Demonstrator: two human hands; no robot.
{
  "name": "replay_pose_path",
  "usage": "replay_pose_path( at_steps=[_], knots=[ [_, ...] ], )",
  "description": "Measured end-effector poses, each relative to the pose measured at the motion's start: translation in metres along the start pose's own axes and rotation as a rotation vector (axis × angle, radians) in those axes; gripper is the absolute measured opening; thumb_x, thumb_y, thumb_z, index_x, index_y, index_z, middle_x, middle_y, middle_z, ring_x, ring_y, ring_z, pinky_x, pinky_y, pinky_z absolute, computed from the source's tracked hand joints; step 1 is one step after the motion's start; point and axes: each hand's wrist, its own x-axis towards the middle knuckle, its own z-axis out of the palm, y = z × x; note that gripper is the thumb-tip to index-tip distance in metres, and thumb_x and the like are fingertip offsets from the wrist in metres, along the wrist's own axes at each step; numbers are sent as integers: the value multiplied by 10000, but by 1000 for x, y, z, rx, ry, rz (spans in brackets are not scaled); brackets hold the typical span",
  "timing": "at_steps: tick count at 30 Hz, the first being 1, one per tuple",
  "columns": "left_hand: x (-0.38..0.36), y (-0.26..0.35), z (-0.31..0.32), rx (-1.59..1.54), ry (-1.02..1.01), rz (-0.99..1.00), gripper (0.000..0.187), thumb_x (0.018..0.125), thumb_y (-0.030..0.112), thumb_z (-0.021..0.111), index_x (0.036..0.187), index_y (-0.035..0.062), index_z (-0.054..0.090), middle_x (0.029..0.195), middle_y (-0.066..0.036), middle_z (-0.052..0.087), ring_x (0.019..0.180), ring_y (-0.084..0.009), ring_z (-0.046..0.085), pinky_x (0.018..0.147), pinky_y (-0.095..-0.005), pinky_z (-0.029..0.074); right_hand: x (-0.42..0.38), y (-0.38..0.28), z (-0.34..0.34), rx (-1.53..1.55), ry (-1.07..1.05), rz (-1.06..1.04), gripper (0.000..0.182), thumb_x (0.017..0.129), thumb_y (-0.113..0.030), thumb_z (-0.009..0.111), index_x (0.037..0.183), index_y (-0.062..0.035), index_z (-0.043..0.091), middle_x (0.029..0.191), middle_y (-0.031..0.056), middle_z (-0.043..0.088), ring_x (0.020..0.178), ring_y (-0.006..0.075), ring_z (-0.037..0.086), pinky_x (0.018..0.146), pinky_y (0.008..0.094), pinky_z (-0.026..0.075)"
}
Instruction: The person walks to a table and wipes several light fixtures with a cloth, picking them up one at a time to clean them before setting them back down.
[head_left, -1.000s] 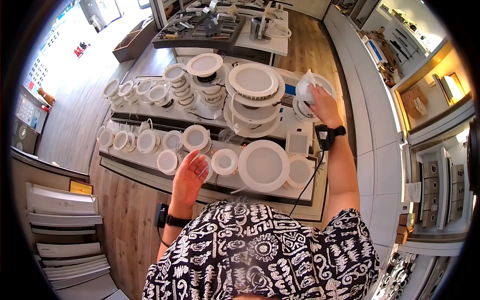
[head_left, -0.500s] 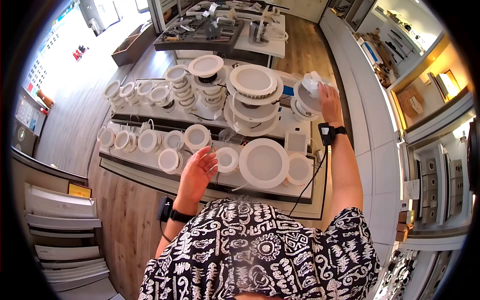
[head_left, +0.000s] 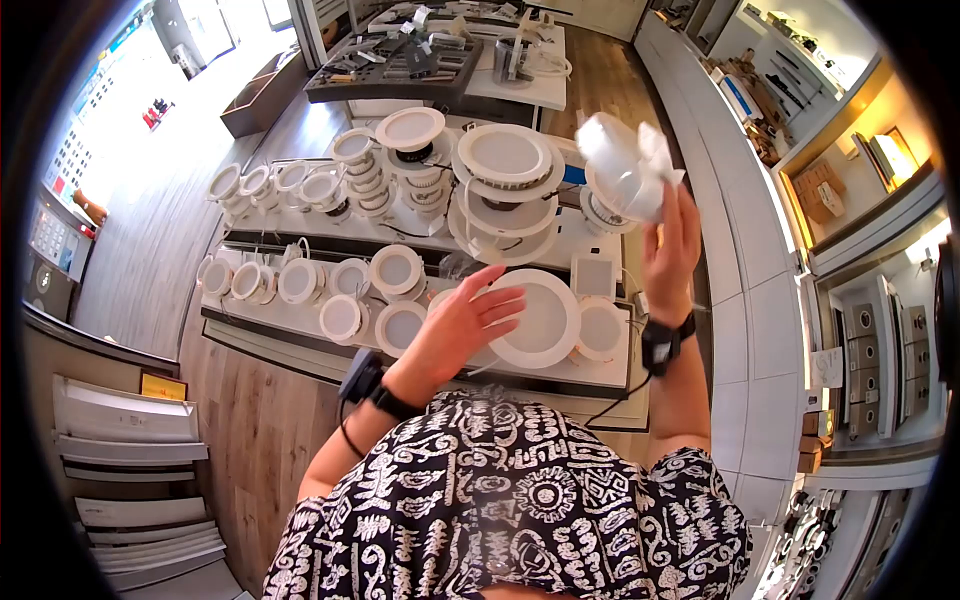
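Observation:
A crumpled, translucent white plastic wrap (head_left: 622,165) is raised over the right end of the display, gripped by my right hand (head_left: 672,240). Beneath it, a round white light (head_left: 602,212) is partly hidden. My left hand (head_left: 465,325) has its fingers spread, empty, above the front row, overlapping the left edge of a large round white light panel (head_left: 535,318). Smaller round lights (head_left: 402,328) lie left of that hand. Behind stands a stack of large round lights (head_left: 503,155).
A stepped display stand (head_left: 290,333) carries several round lights. Behind it a white table (head_left: 530,88) holds a dark tray (head_left: 385,90) of parts. Shelves with boxes (head_left: 862,350) line the right side; stacked white panels (head_left: 130,415) stand at left.
My right hand has drawn nearer and lifted the plastic wrap off the round light, where it spreads wider. My left hand has moved right, towards the large front panel.

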Motion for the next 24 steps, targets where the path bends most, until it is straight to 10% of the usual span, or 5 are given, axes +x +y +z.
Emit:
replay_pose_path(
  at_steps=[4, 8, 13, 20, 24],
  knots=[
    [31, -11, 13, -383, -231, -35, 739, 950, 693, 332, 1479, 178, 352, 1416, -136, 489, 1357, -320, 403, 1133, -557, 299, -17, -73, -9, 100, -92, -201, 351, 811, 38, 652, 1161, 43, 623, 1194, 205, 597, 1110, 381, 602, 983, 491, 492],
    [20, -2, 38, -365, -35, 31, 1006, 801, 880, 292, 1496, 154, 322, 1479, -127, 413, 1331, -334, 424, 1103, -566, 340, -46, -107, -4, 311, -192, -280, 277, 794, -2, 694, 1067, 28, 667, 1171, 176, 606, 1062, 355, 633, 966, 500, 515],
    [13, -1, 16, -338, -49, 128, 975, 835, 843, 312, 1477, 111, 357, 1441, -134, 465, 1284, -334, 482, 1102, -494, 376, -50, -120, -19, 516, -420, -301, 399, 839, -268, 699, 1157, -31, 652, 1210, 140, 593, 1129, 341, 596, 1009, 497, 480],
    [9, -27, -18, -855, -417, -18, 892, 870, 756, 310, 1529, 155, 281, 1545, -129, 332, 1403, -330, 357, 1143, -498, 316, -16, -139, -4, 400, -665, -317, 797, 943, -648, 318, 1449, -40, 416, 1529, 199, 341, 1443, 388, 270, 1181, 520, 167],
    [1, -14, 11, -65, -81, 133, 848, 886, 726, 384, 1523, 174, 292, 1541, -85, 346, 1400, -306, 357, 1151, -487, 299, -5, -133, 10, 389, -537, -122, 659, 959, -472, 418, 1456, -39, 401, 1525, 206, 339, 1427, 387, 294, 1179, 491, 207]
  ],
)
